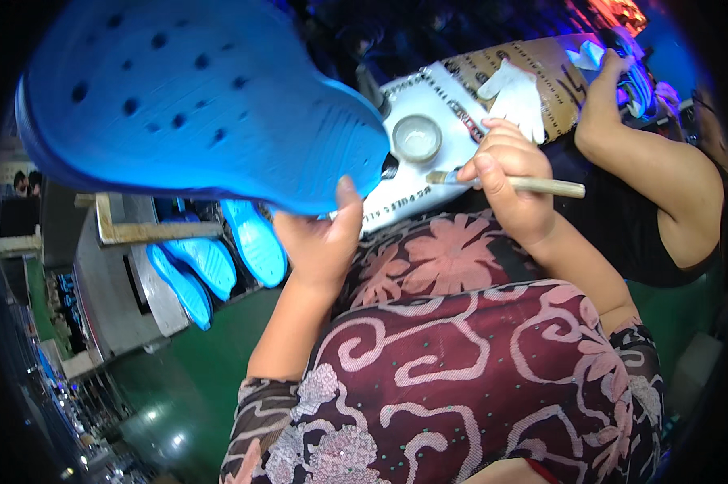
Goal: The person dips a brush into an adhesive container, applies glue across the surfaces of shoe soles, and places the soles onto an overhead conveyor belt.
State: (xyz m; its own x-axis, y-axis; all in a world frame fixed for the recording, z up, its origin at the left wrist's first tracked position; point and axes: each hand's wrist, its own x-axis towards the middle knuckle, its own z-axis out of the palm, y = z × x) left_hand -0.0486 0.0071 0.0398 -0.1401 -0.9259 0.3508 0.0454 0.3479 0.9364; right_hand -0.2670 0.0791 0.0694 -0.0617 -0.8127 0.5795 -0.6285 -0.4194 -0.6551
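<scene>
A large blue clog (210, 113), pierced with several holes, fills the upper left, close to the camera. Its narrower end rests in my left hand (319, 238), thumb over the near edge and the other fingers hidden behind it. My right hand (515, 179) is closed around a thin brush (541, 185) with a pale wooden handle. The bristles point left, toward the clog, and appear apart from it. Just beyond the bristles, a small round bowl (417, 139) with pale contents stands on a white printed sheet (396, 194).
Brown cardboard (557, 81) lies behind the sheet, with a white glove (513, 97) on it. Several blue clogs (255, 242) sit at left beside a wooden frame (138, 232). Another person's arm (658, 169) reaches in at right, the hand near another blue item (640, 81).
</scene>
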